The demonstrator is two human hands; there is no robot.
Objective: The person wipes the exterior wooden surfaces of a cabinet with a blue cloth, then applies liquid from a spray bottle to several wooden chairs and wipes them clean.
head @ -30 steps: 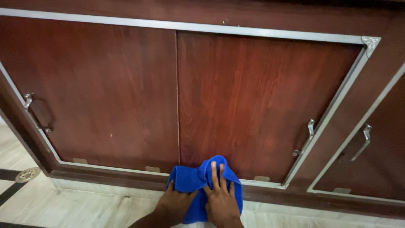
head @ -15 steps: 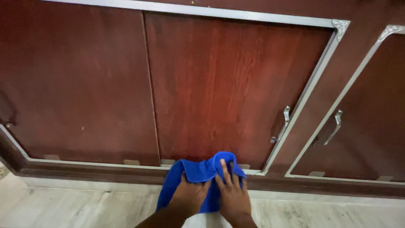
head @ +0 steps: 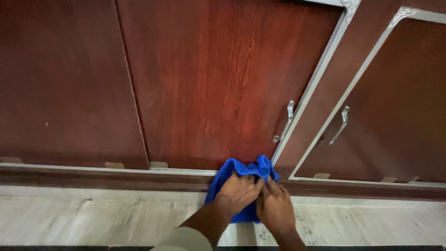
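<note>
Both hands press one blue cloth (head: pixel 244 179) against the foot of the cabinet, at the lower right corner of the middle door (head: pixel 218 83). The left hand (head: pixel 238 191) has its grip curled and bunched over the cloth's middle, fingers pinching folds of it; the right hand (head: pixel 275 208) lies just beside, its grip flatter, fingertips pressed onto the cloth's right edge. To wipe well here, I judge the cloth should stay wadded firm under the palms and be worked into the angle where the metal trim (head: pixel 306 100) meets the dark base rail (head: pixel 93 179), since dirt gathers in that seam. A metal handle (head: pixel 284 122) sits just above the cloth and could snag a loose fold. Another handle (head: pixel 339 125) is on the right-hand door (head: pixel 399 107), well apart. Pale marble floor (head: pixel 93 216) lies below the rail.
</note>
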